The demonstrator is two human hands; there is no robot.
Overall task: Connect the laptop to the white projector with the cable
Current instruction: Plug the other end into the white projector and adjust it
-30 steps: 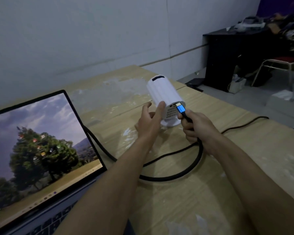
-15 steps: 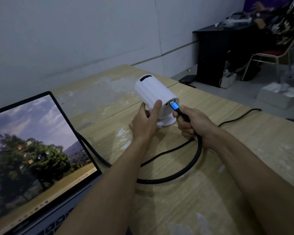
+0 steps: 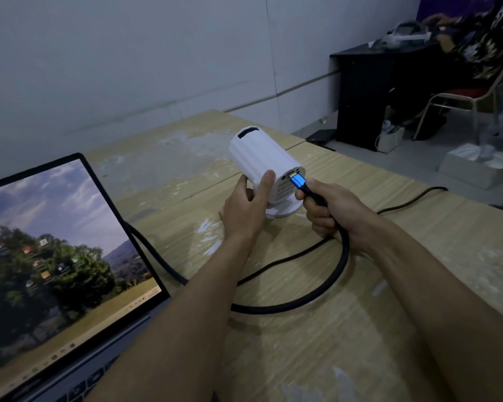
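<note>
head view: plugging step. best done by lining the blue plug point(image 3: 297, 180) square with the port on the rear face of the white projector point(image 3: 262, 161), pushing straight, no wiggle, bracing the body against the push. right hand point(image 3: 328, 211) closed around the cable point(image 3: 325, 288) just behind the plug, tip at the port; whether seated, cannot tell. left hand point(image 3: 246, 210) half-curled on the projector's side, thumb against the shell. cable loops over the table point(image 3: 418, 227) toward the laptop point(image 3: 55, 271), left.
</note>
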